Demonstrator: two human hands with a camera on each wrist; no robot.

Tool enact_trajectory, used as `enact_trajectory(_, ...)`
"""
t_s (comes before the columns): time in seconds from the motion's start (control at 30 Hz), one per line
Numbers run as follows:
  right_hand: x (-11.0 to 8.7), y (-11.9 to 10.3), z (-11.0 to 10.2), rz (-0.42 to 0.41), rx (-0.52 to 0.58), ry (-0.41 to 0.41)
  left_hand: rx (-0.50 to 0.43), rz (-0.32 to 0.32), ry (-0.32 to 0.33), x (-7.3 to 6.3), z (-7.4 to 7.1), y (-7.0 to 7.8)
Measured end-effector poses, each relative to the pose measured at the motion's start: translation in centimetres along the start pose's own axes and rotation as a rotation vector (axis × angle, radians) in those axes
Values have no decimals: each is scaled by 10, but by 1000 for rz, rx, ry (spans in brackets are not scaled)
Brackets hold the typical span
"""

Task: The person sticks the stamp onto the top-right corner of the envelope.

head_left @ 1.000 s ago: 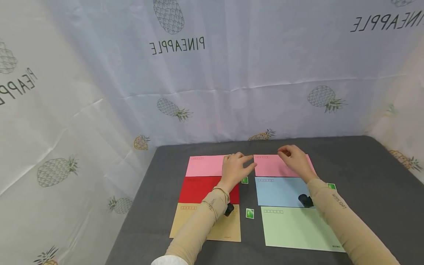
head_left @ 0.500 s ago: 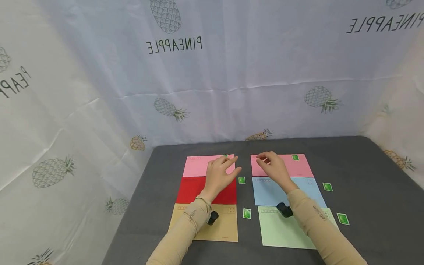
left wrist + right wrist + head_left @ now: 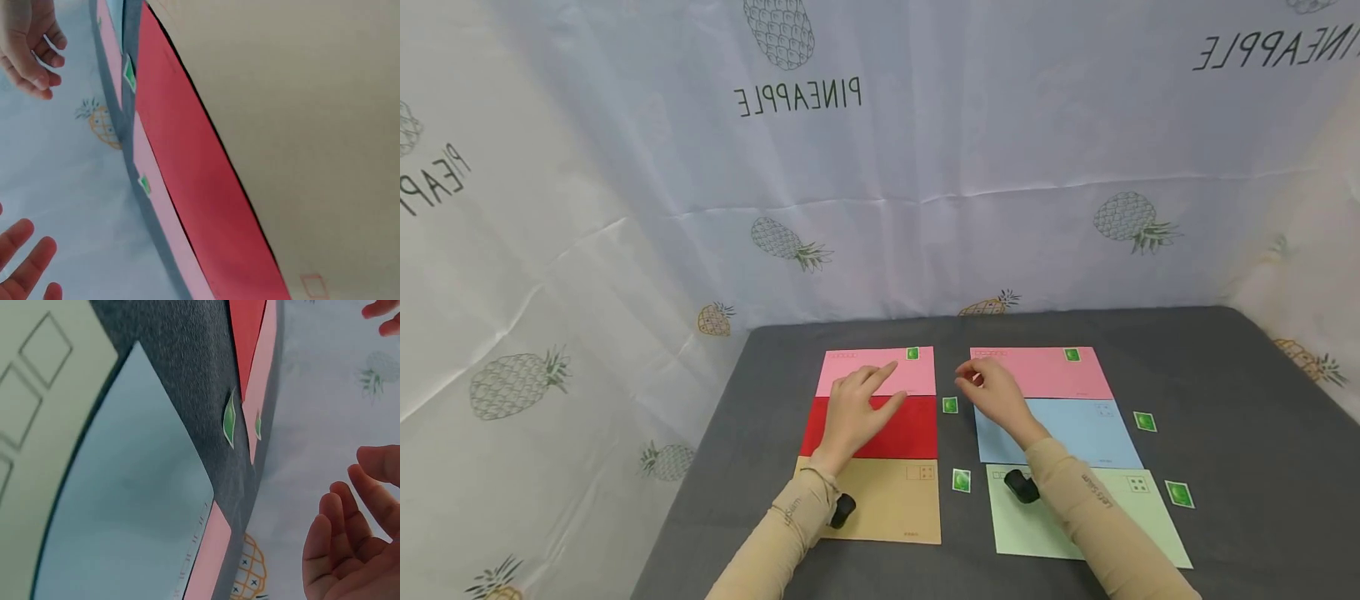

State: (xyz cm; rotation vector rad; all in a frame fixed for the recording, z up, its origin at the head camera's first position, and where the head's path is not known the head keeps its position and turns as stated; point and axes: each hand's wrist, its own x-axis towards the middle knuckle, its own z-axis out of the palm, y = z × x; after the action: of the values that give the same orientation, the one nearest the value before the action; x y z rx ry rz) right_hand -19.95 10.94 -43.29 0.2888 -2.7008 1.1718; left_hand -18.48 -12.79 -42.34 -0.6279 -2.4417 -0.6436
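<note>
My left hand (image 3: 853, 408) hovers over the red envelope (image 3: 913, 427) and the lower edge of the left pink envelope (image 3: 838, 371), fingers spread, nothing in them. A green stamp (image 3: 912, 353) lies at that pink envelope's upper right corner. By the left end of the right pink envelope (image 3: 1037, 375), my right hand (image 3: 997, 398) is raised with loosely bent fingers. In the right wrist view those fingers (image 3: 340, 531) hold nothing. Another green stamp (image 3: 1072, 355) lies at the right pink envelope's upper right. The blue envelope (image 3: 1067, 433) is partly under my right wrist.
A tan envelope (image 3: 895, 508) and a light green envelope (image 3: 1120, 521) form the near row. Loose green stamps lie on the dark tabletop: a far middle stamp (image 3: 950, 405), a near middle stamp (image 3: 961, 481), and right-side stamps (image 3: 1145, 422). A pineapple-print curtain (image 3: 925, 158) stands behind.
Both hands have drawn left and slightly back from the upper right corners of the pink envelopes. The stamps there, earlier hidden by the hands, now show fully.
</note>
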Motion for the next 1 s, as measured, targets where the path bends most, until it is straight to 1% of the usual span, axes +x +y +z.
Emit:
enact_trajectory(0.17, 0, -4, 9, 63, -5, -60, 18, -13, -11, -11, -9, -12)
enact_trajectory(0.33, 1, -7, 14, 102, -6, -94, 37, -53, -74, -18, -17, -23)
enact_trajectory(0.43, 2, -9, 16, 118, -10, -101, 35, -112, -128, -22, -22, -29)
enact_trajectory(0.67, 4, -4, 24, 176, -9, -135, -17, -264, -262, -32, -33, -45)
enact_trajectory(0.83, 6, 1, 29, 207, -1, -153, -2, -346, -322, -39, -38, -60)
enact_trajectory(1.0, 7, 6, 34, 215, -6, -157, 1, -452, -389, -48, -38, -72)
